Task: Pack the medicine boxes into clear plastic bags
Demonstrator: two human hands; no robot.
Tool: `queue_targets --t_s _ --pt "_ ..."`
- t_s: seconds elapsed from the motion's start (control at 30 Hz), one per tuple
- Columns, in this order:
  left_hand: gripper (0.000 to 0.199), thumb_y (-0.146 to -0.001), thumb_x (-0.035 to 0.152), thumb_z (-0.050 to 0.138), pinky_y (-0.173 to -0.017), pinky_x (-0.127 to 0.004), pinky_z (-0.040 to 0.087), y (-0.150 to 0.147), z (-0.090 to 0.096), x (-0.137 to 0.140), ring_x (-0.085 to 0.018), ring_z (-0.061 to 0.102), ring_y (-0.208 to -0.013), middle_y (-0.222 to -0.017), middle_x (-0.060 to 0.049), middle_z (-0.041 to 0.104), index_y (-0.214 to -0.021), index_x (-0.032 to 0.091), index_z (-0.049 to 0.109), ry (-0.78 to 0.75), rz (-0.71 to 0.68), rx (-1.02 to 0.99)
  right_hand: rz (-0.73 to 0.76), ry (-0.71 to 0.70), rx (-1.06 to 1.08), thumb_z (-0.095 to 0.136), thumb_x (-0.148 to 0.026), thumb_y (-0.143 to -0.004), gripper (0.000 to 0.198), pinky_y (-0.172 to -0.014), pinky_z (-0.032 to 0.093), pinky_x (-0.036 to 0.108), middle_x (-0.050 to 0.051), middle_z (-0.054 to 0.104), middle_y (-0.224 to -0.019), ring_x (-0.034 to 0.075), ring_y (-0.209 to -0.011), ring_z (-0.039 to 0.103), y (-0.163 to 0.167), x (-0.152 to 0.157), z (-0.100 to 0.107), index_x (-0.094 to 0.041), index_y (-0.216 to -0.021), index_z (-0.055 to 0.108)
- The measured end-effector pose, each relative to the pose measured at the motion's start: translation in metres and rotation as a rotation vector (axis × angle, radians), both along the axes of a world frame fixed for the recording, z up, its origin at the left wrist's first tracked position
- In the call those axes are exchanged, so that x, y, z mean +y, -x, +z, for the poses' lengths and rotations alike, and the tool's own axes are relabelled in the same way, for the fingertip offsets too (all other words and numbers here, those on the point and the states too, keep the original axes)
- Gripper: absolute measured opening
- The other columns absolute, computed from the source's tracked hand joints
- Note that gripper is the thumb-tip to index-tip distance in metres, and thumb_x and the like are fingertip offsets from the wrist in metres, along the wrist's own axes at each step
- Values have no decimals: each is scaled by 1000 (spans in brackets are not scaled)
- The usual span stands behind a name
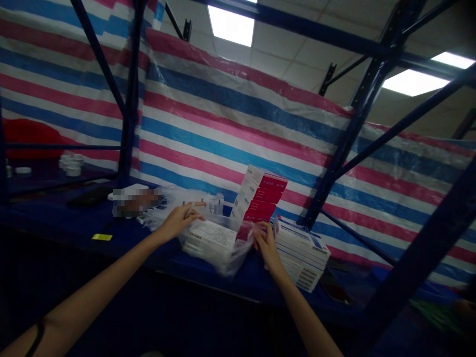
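Right now both bare hands are on a clear plastic bag [219,248] that sits on the blue shelf [122,233], close to its front edge and about midway along the stretch in view. The left hand [180,219] lies over the bag's upper left rim, fingers curled and pinching the thin plastic there. The right hand [265,243] is at the bag's right side, fingers closed on the plastic where a bit of red shows through. Inside the bag lie flat white boxes [210,235] with printed labels.

Just behind the bag, toward the back edge, a stack of red and white cartons [260,196] leans a little to the left against the striped tarp [230,124] that hangs behind the shelf. Touching the right wrist's side, a pile of white and blue boxes [301,253] lies tilted near the front edge. Further left along the shelf lies crumpled clear plastic [167,198], and beyond the upright post [130,94] a few small white jars [71,164] stand near the back. A yellow label [101,237] is stuck at the front edge.
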State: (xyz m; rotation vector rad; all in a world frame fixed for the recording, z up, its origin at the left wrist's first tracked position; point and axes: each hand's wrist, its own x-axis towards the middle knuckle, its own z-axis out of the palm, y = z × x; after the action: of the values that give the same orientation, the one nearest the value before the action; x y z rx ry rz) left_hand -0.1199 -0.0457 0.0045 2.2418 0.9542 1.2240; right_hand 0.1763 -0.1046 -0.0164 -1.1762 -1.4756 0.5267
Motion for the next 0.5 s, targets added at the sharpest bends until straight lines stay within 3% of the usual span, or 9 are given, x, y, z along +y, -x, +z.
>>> queue_targets --t_s 0.1,0.2,0.3,0.4,0.5 --pt "33 -82 41 47 -68 -25 43 16 10 4 -16 59 -73 -88 -5 69 -76 14 64 5 64 -16 -85 -76 -494 45 -38 -84 30 -58 42 28 0 58 -72 17 -64 57 5 -18 14 -24 -111 44" --pt "38 -81 47 47 -51 -21 38 27 20 5 -11 54 -52 -76 -3 68 -73 15 64 44 94 57 -199 -254 -947 47 -26 -86 29 -75 42 34 7 58 -101 23 -93 54 19 -38 36 -26 -115 49" --pt "38 -82 48 46 -51 -21 37 29 29 2 -10 54 -51 -71 -1 67 -71 15 62 2 113 71 -128 -389 -1245 50 -22 -84 38 -85 37 38 6 52 -119 23 -105 49 36 -45 55 -30 -121 45" --pt "35 -82 47 46 -54 -22 40 26 34 0 -12 58 -57 -71 -1 66 -74 16 60 -5 76 44 -27 -276 -1518 55 -23 -82 37 -84 37 40 7 60 -108 24 -98 54 44 -36 61 -25 -119 48" --pt "33 -82 46 47 -57 -23 42 24 36 1 -13 59 -60 -71 -1 66 -78 16 59 17 37 8 -53 -120 -1693 60 -27 -78 29 -83 38 41 10 64 -96 27 -91 57 41 -21 59 -17 -105 58"
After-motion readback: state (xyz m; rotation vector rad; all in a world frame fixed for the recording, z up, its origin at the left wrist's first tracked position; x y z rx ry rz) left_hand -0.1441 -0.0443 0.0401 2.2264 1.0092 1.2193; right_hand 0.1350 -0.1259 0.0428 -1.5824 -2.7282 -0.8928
